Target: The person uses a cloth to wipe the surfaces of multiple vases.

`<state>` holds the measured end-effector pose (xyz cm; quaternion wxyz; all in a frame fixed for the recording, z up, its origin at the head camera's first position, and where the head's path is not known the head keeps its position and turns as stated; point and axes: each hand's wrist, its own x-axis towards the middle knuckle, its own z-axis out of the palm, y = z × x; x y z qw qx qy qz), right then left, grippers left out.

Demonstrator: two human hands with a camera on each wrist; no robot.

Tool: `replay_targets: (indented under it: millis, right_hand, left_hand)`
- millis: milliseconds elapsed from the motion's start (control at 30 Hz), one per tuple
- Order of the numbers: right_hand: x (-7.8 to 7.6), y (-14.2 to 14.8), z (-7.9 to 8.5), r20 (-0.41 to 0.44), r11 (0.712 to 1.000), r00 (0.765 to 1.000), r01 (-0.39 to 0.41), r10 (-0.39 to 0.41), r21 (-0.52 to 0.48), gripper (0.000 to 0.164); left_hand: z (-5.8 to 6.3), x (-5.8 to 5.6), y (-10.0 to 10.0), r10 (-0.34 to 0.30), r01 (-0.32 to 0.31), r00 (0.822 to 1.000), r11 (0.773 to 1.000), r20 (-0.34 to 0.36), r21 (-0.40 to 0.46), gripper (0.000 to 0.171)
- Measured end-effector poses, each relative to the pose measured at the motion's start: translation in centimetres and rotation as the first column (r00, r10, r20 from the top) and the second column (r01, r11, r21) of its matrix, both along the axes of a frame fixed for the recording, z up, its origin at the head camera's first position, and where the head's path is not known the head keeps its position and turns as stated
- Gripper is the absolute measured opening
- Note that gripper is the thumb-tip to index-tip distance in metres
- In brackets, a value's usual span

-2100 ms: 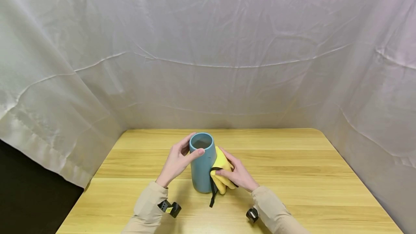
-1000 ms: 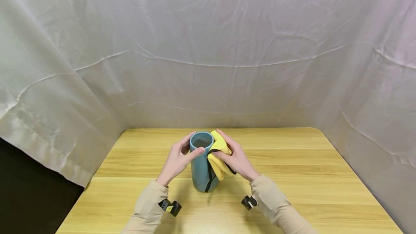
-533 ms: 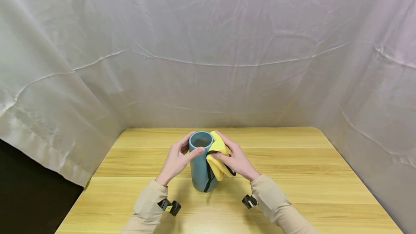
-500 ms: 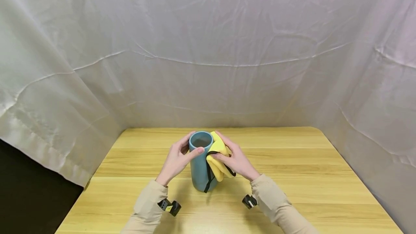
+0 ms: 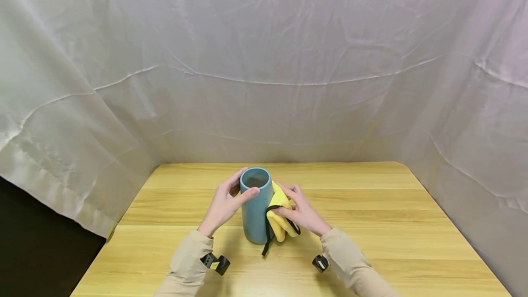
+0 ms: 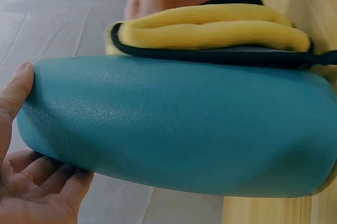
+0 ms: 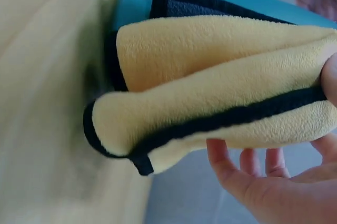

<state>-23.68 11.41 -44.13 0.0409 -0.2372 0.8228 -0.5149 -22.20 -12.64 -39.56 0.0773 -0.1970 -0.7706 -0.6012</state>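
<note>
A tall blue vase (image 5: pixel 255 214) with an open round top stands upright on the table. Around its upper left side curls my left hand (image 5: pixel 224 201), thumb on the near face just below the rim and fingers behind. In the left wrist view the vase (image 6: pixel 174 124) lies across the picture, gripped near its mouth. My right hand (image 5: pixel 303 212) holds a bunched yellow cleaning cloth (image 5: pixel 280 223) with black edging against the vase's right side. The right wrist view shows the folded cloth (image 7: pixel 226 77) between thumb and fingers, its grey face turned toward the vase.
The light wooden table (image 5: pixel 396 233) carries the vase. A pale grey curtain (image 5: pixel 288 104) hangs behind and on both sides, with a dark area (image 5: pixel 41 246) at the lower left. Small black cameras (image 5: pixel 222 265) sit at both wrists.
My right hand and the cloth rose along the vase's right side from their first position, then slid partway down again over the last half second. The left hand and vase have stayed put.
</note>
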Motion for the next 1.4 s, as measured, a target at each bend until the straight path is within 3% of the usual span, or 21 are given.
replay_targets:
  millis: [167, 433, 567, 700, 867, 1000, 1167, 1400]
  right_hand:
    - [-0.4, 0.6, -1.6, 0.018, 0.999, 0.999, -0.052, 0.052, 0.014, 0.077]
    - [-0.5, 1.3, -2.2, 0.006, 0.998, 0.998, -0.066, 0.066, 0.002, 0.081]
    - [-0.7, 1.2, -2.5, -0.033, 0.999, 0.999, -0.036, 0.037, 0.006, 0.073]
    - [-0.9, 1.0, -2.9, -0.052, 0.999, 0.999, -0.016, 0.014, -0.038, 0.058]
    - [-0.9, 0.8, -3.0, -0.072, 0.996, 0.997, 0.014, -0.020, -0.090, 0.051]
    - [-0.7, 0.5, -2.1, -0.078, 0.988, 0.997, 0.003, -0.015, -0.153, 0.049]
    - [-0.8, 0.2, 0.6, -0.107, 0.977, 0.994, -0.029, 0.006, -0.210, 0.052]
    - [-0.9, 0.0, 3.5, -0.137, 0.978, 0.991, -0.020, -0.008, -0.208, 0.057]
  left_hand:
    - [-0.1, 0.0, -0.1, 0.002, -0.002, 1.000, 1.000, -0.006, -0.004, 0.063]
    - [-0.1, 0.0, 0.0, 0.005, -0.005, 1.000, 1.000, -0.006, -0.003, 0.063]
    - [-0.1, 0.0, 0.0, 0.001, -0.001, 1.000, 1.000, -0.003, -0.002, 0.064]
    - [0.0, 0.0, 0.0, 0.006, -0.005, 1.000, 1.000, -0.004, 0.001, 0.063]
    - [0.0, 0.0, -0.1, 0.010, -0.010, 1.000, 1.000, -0.005, -0.001, 0.063]
    - [0.0, 0.0, -0.1, 0.009, -0.009, 1.000, 1.000, -0.005, -0.009, 0.063]
    - [0.0, 0.0, -0.1, 0.009, -0.009, 1.000, 1.000, -0.007, -0.004, 0.063]
    - [0.0, 0.0, -0.1, 0.007, -0.007, 1.000, 1.000, -0.012, -0.007, 0.062]
